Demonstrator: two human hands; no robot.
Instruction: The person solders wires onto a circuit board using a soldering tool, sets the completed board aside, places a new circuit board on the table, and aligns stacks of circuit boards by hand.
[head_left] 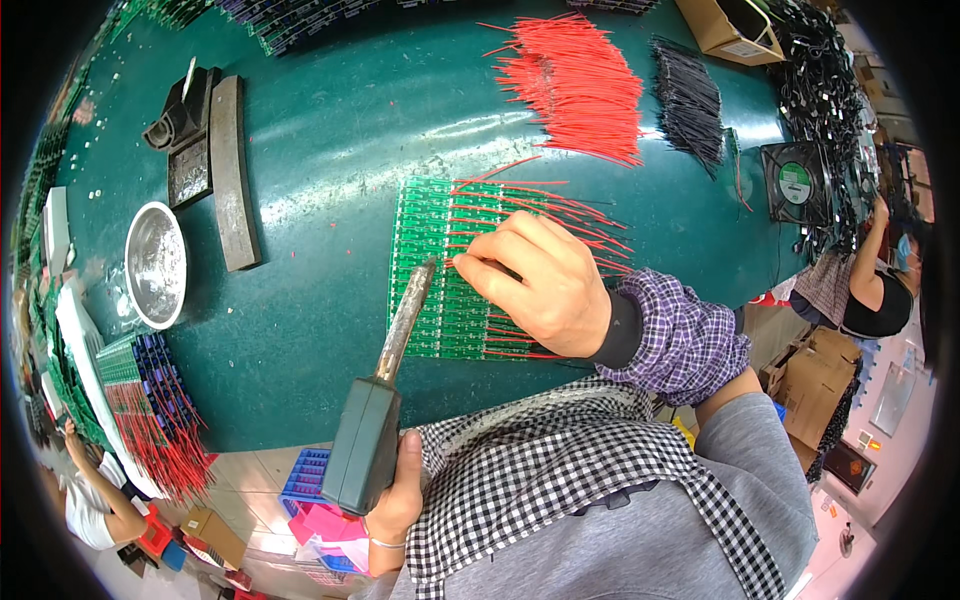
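Observation:
My left hand (400, 497) is wrapped round the boxy dark grey-green handle of a soldering iron (364, 445). Its metal shaft slants up so that the tip meets the middle of a green circuit board panel (420, 325). Just right of that tip, my right hand (545, 285) is closed in a pinch over the panel, with a red wire (449, 262) at its fingertips. Rows of red wires (590, 225) stick out rightward from the panel, above and below this hand. The palm hides part of the panel and some wires.
A large heap of red wires (575, 90) and a smaller black wire bundle (687, 105) lie at the back. To the left are a metal bowl (157, 265), a curved bar (232, 175) and a dark stand (190, 125). A fan (797, 184) stands at right; co-workers sit at both sides.

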